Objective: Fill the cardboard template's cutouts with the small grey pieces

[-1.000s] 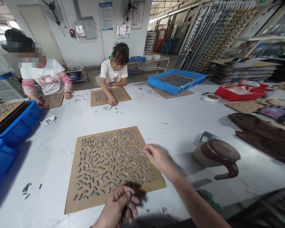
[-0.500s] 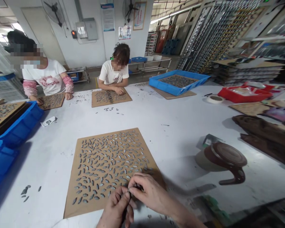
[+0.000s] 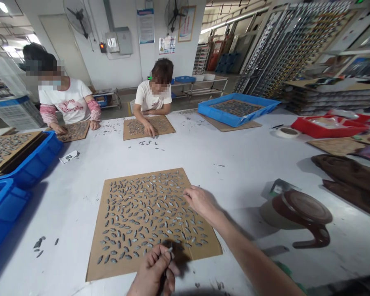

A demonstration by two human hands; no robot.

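In front of me a brown cardboard sheet (image 3: 191, 258) lies on the white table, covered with rows of small grey leaf-shaped pieces (image 3: 127, 227). My left hand (image 3: 156, 267) is closed in a pinch at the sheet's near edge. A small grey piece (image 3: 170, 250) sticks up between its thumb and index finger; the inside of the palm is hidden. Over the sheet's right edge, my right hand (image 3: 200, 201) reaches forward with its fingertips pressed together, close to the pieces there. Whatever it may hold at the tips is too small to make out.
A brown lidded mug (image 3: 296, 209) stands on the right, near dark brown cloth (image 3: 348, 172). Blue bins (image 3: 43, 160) flank the left. Loose grey pieces (image 3: 38, 242) lie left of the sheet. Across the table, two people handle similar sheets (image 3: 169, 125). A blue tray (image 3: 239, 119) sits behind.
My right hand has left my left hand and moved forward to the sheet's right edge. My left hand stays near the front edge. One person's hand across the table has shifted nearer.
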